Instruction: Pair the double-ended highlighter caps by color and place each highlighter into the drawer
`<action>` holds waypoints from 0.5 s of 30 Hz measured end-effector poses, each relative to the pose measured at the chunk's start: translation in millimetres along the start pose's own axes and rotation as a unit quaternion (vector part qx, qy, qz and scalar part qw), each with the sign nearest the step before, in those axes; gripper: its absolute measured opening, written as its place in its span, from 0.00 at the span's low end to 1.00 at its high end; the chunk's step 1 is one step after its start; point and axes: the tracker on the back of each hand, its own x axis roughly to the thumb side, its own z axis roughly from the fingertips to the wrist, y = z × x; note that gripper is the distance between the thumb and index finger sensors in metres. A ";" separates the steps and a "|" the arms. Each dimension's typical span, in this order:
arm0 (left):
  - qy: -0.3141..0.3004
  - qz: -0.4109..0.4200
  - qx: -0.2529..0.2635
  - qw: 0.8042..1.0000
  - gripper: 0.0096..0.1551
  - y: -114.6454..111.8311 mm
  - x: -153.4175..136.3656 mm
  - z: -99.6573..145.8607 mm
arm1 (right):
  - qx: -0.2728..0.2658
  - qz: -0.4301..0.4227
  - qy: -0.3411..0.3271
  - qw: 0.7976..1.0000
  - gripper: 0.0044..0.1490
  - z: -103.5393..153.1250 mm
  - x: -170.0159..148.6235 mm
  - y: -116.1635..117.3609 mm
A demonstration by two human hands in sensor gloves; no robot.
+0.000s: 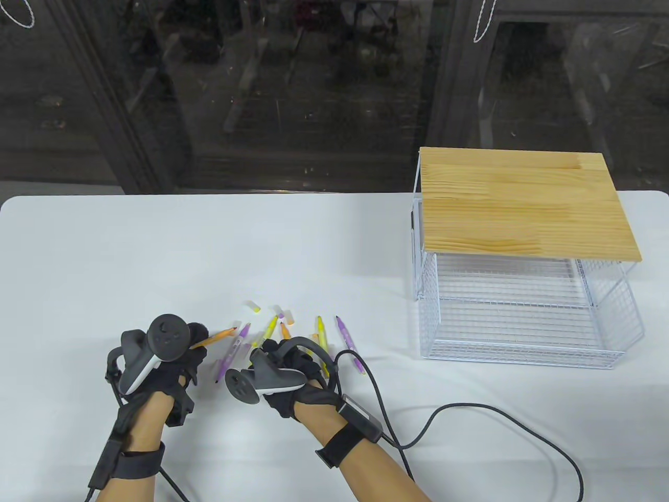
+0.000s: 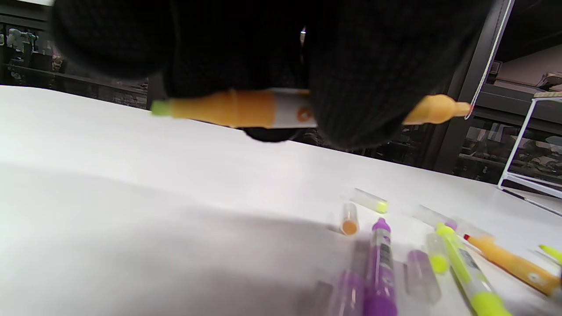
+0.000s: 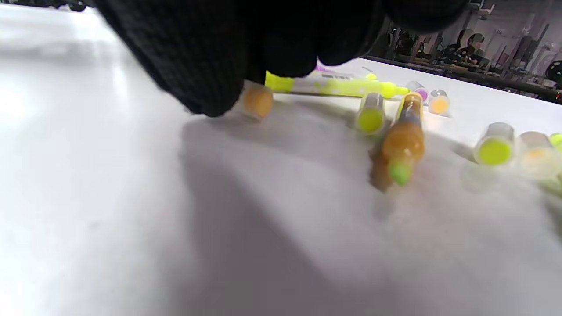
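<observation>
My left hand (image 1: 196, 342) grips an orange highlighter (image 1: 217, 336) just above the table; in the left wrist view both ends of this highlighter (image 2: 246, 109) are bare of caps. My right hand (image 1: 270, 346) reaches down into the pile. Its fingertips (image 3: 210, 94) pinch a small orange cap (image 3: 258, 102) that lies on the table. Around it lie a yellow highlighter (image 3: 338, 85), an orange highlighter (image 3: 404, 140) and a yellow cap (image 3: 371, 116). Purple highlighters (image 1: 232, 355) and loose caps (image 1: 254, 307) lie scattered between the hands. The white wire drawer (image 1: 517, 345) stands pulled out at the right.
A wooden top (image 1: 522, 204) covers the drawer's wire frame. A black cable (image 1: 470, 413) runs from my right wrist across the table's front right. A further yellow highlighter (image 1: 320, 334) and a purple one (image 1: 347, 340) lie right of my right hand.
</observation>
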 end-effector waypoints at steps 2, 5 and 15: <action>0.001 0.001 0.000 1.000 0.26 0.0 -0.3 0.1 | -0.007 -0.010 0.007 1.000 0.28 1.8 -5.0 -5.1; 0.001 0.001 0.000 1.000 0.26 -0.1 -0.5 0.2 | -0.019 -0.025 0.023 0.999 0.28 6.2 -15.9 -15.3; -0.003 -0.005 -0.002 1.000 0.26 -0.6 0.2 0.3 | -0.042 -0.074 0.089 0.992 0.28 34.5 -61.0 -43.4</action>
